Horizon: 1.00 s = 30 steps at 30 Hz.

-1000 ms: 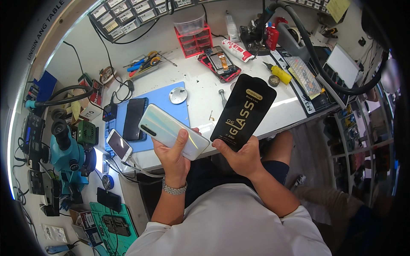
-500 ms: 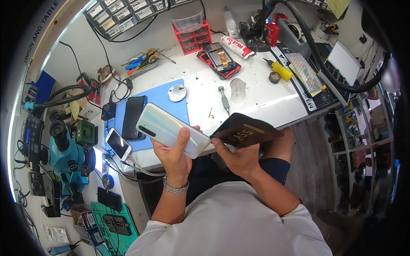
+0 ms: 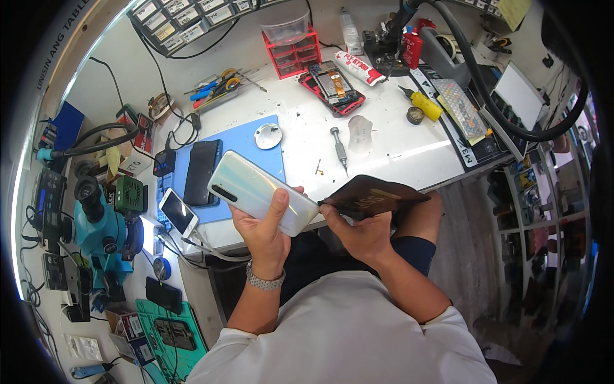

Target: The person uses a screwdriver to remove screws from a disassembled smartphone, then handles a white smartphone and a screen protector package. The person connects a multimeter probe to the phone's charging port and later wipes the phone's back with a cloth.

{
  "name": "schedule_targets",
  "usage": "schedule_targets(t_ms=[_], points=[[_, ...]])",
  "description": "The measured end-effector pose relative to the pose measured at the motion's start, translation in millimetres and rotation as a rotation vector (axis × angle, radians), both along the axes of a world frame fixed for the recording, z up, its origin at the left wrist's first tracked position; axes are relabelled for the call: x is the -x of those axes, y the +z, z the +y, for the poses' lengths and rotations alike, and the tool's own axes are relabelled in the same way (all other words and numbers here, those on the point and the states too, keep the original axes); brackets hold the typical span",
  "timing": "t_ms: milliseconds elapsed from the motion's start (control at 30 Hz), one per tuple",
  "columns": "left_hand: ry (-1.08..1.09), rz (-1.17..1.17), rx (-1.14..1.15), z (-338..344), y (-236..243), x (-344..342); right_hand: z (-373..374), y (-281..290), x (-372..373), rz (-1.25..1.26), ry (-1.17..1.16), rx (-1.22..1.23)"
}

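My left hand [image 3: 263, 227] is closed round a white, shimmering smartphone [image 3: 259, 189], its back and camera strip facing up. The thumb lies across the phone's back. My right hand [image 3: 361, 235] pinches a thin, dark, flat packet [image 3: 377, 195] with gold lettering, thumb at its left corner. The packet's left corner comes close to the phone's lower right end; whether they touch I cannot tell. Both are held over the table's front edge, above my lap. Beyond them lie a precision screwdriver [image 3: 339, 149] and a blue mat [image 3: 262, 163] with a dark phone [image 3: 202, 171] on it.
An opened red-framed phone [image 3: 332, 89] lies at the back, beside a white tube [image 3: 359, 68] and red drawers [image 3: 293, 57]. A teal microscope [image 3: 99, 217] stands at left, near a white phone [image 3: 179, 214] with cables. A yellow bottle [image 3: 425, 105] is at right.
The packet in my right hand has tilted, so its gold lettering shows less fully. My left hand keeps the same hold on the phone. The whole view has shifted slightly.
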State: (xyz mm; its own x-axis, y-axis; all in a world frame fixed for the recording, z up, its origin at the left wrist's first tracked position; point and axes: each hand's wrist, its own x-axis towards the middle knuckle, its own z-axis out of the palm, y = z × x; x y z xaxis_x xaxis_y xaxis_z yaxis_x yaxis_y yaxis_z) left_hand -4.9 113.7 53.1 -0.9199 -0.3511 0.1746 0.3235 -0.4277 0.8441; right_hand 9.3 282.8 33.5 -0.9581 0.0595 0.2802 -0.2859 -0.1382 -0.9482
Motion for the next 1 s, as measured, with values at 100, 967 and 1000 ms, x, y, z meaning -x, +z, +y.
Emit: schedule_targets(t_ms=[100, 967, 1000], points=[[-0.001, -0.005, 0.001, 0.3, -0.6, 0.1, 0.7, 0.7, -0.7, -0.032, 0.013, 0.016], [-0.111, -0.053, 0.069, 4.3, 6.0, -9.3, 3.4, 2.0, 11.0, 0.037, 0.098, -0.035], [-0.112, -0.051, 0.077, 3.8, 6.4, -9.0, 2.3, 0.4, 11.3, 0.036, 0.088, -0.016]])
